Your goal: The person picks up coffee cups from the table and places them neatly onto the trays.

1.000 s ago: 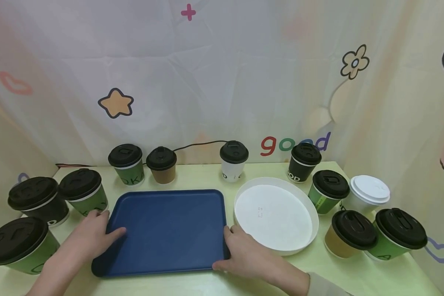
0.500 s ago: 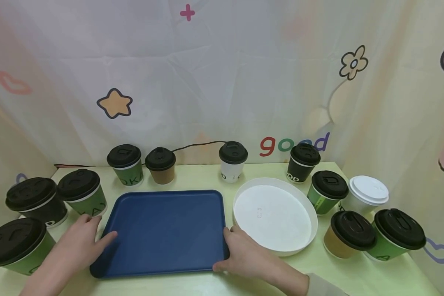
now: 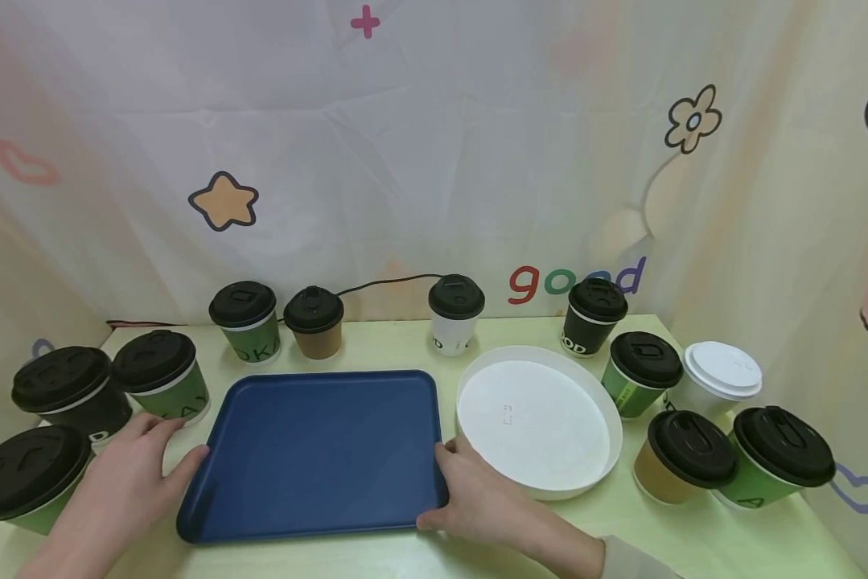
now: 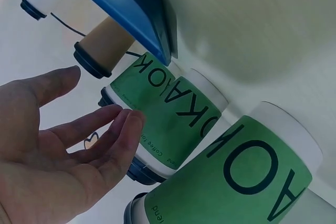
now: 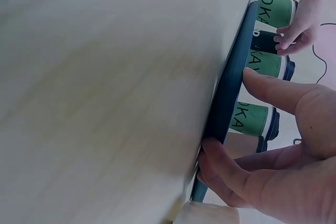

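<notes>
A dark blue rectangular tray (image 3: 325, 454) lies on the pale table in the head view. At its front right corner, my right hand (image 3: 480, 490) grips the edge. In the right wrist view, thumb and curled fingertips of this hand (image 5: 294, 135) meet the tray's rim (image 5: 231, 90). My left hand (image 3: 125, 470) hovers off the tray's left side with thumb and fingers spread, holding nothing. Near its fingertips stands a green lidded paper cup (image 3: 176, 398), and a bigger green cup (image 3: 43, 503) is beside the wrist. The left wrist view shows a gap between hand (image 4: 63, 150) and tray (image 4: 131, 9).
A round white tray (image 3: 542, 482) sits right of the blue one. Lidded cups stand around: a black cup (image 3: 89, 414) left, a brown cup (image 3: 321, 344) and a white cup (image 3: 454, 334) behind, several more at right, including a white-lidded cup (image 3: 701, 398). A curtain hangs behind.
My left hand has let go of the tray's left edge and moved left and slightly toward me. The right hand and the tray have stayed nearly in place.
</notes>
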### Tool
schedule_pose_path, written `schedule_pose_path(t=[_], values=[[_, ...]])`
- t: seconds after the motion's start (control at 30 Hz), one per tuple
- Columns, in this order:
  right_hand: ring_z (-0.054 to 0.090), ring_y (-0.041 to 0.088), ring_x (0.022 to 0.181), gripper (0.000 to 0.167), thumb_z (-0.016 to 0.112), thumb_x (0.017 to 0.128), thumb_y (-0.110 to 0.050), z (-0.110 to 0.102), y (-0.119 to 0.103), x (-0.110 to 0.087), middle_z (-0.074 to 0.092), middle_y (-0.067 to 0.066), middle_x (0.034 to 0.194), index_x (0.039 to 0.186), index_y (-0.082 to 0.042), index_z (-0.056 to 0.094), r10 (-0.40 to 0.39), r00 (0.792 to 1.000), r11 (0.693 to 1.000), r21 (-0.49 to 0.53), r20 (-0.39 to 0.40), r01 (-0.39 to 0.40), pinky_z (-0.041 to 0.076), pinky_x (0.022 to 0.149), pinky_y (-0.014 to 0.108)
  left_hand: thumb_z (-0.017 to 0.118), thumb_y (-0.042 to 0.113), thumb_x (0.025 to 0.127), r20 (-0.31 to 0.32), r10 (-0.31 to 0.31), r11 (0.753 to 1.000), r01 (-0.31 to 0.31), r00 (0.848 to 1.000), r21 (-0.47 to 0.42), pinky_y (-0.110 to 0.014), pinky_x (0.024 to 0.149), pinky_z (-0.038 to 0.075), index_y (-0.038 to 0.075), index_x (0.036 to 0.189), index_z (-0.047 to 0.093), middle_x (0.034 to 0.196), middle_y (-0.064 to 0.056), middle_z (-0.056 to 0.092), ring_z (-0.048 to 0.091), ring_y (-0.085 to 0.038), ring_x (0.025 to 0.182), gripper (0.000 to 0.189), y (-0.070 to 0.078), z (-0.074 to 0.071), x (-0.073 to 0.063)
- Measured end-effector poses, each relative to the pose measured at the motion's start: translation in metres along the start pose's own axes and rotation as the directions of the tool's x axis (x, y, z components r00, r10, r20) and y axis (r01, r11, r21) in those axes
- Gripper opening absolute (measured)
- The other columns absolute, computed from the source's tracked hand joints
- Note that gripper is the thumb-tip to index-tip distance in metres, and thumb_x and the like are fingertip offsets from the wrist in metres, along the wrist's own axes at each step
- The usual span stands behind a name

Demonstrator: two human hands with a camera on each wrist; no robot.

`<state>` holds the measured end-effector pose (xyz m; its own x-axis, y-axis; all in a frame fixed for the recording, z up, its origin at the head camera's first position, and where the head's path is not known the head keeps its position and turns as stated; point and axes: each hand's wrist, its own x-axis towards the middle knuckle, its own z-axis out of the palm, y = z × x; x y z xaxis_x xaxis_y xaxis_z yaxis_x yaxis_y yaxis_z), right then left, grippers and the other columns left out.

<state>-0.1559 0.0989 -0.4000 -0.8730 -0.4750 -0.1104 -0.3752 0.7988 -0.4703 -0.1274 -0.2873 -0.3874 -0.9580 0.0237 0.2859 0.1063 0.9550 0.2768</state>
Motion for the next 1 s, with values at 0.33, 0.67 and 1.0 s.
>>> schedule_pose_path(t=[0.33,0.67,1.0], values=[[0.055,0.031,0.121,0.086,0.090,0.077,-0.038,0.000,0.000,-0.001,0.051,0.020,0.135,0.136,0.013,0.054,-0.015,1.000,1.000,-0.025,0.000,0.015,0.049,0.100,0.044,0.081,0.015,0.085,-0.129,0.023,0.999,-0.018,0.991,0.035,-0.068,0.080,0.043,-0.017,0.110,0.064,0.106,-0.035,0.056,0.055,-0.054,0.093,0.044,-0.001,-0.005,-0.004],[0.055,0.033,0.123,0.086,0.090,0.077,-0.037,0.000,0.002,-0.001,0.051,0.022,0.135,0.135,0.016,0.054,-0.019,1.000,0.999,-0.026,0.002,0.019,0.048,0.102,0.045,0.081,0.004,0.077,-0.344,0.054,0.998,-0.057,0.937,0.002,-0.068,0.088,0.037,-0.018,0.105,0.064,0.109,-0.036,0.052,0.048,-0.057,0.100,0.039,-0.002,-0.019,-0.008],[0.055,0.033,0.124,0.087,0.089,0.078,-0.037,0.000,0.002,-0.001,0.051,0.022,0.136,0.136,0.015,0.053,-0.025,1.000,0.999,-0.033,0.004,0.025,0.048,0.103,0.045,0.068,0.036,0.093,-0.348,-0.243,0.970,0.222,0.905,-0.099,-0.072,0.109,0.017,-0.021,0.143,0.033,0.144,-0.043,0.027,0.023,-0.061,0.134,0.083,-0.012,-0.029,-0.017]])
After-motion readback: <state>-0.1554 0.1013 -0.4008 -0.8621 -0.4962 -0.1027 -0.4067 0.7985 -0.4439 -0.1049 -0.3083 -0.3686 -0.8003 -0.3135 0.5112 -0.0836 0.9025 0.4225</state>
